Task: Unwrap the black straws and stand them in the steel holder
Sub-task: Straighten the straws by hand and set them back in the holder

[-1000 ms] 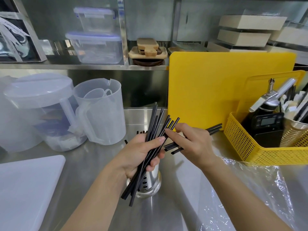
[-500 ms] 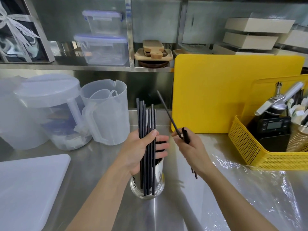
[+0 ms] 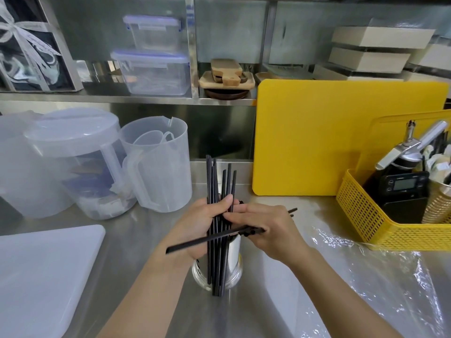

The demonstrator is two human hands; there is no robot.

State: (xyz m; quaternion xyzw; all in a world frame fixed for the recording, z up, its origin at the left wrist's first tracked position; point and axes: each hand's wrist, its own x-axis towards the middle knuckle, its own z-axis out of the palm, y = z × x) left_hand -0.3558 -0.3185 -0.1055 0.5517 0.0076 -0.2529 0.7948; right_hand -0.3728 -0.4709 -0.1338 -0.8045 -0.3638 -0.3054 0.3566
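Right hand (image 3: 268, 230) | loose straws (image 3: 200, 243) swung crosswise | left hand (image 3: 195, 223) keeps upright bundle (image 3: 214, 181)

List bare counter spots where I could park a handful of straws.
Free: bare steel between the white board and the left hand; a strip before the yellow cutting board, left of the yellow basket. Crowded: jugs back left, plastic wrap front right, steel holder mid-counter.

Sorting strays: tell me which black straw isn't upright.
The straw the right hand pinches; it lies crosswise over the upright bundle in the left hand.
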